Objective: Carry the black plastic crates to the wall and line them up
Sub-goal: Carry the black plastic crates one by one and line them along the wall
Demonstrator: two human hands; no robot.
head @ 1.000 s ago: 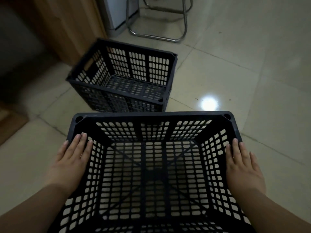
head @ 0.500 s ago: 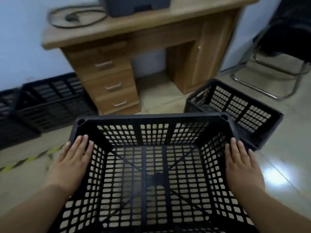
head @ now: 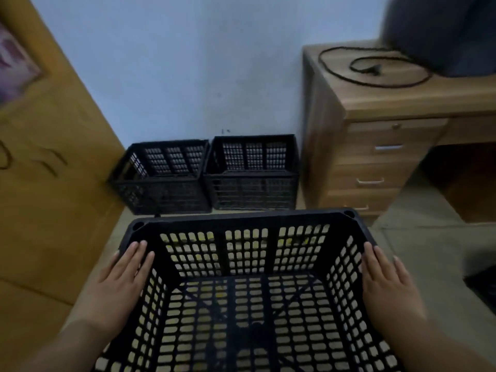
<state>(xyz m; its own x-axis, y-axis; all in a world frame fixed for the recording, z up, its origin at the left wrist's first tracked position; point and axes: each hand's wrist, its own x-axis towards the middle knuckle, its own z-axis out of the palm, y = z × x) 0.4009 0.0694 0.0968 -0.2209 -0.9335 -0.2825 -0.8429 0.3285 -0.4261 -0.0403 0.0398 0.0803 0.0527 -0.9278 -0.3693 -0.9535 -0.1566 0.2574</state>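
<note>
I hold an empty black perforated plastic crate (head: 243, 220) in front of me, off the floor. My left hand (head: 122, 277) presses flat on its left wall and rim, and my right hand (head: 386, 280) presses flat on its right wall and rim. Ahead, two more black crates stand side by side against the pale blue wall: the left crate (head: 163, 194) and the right crate (head: 252, 191). They touch each other, between a yellow-brown door and a wooden desk.
A yellow-brown wooden door (head: 51, 183) stands at the left. A wooden desk with drawers (head: 375, 162) is at the right, with a coiled black cable (head: 375, 68) and a dark device (head: 442, 30) on top. Beige tiled floor (head: 429, 253) lies below.
My view has swung left with the carried crate. The desk moved to the right of the frame, the floor crate and chair left the view, and the two crates at the wall came to the centre.
</note>
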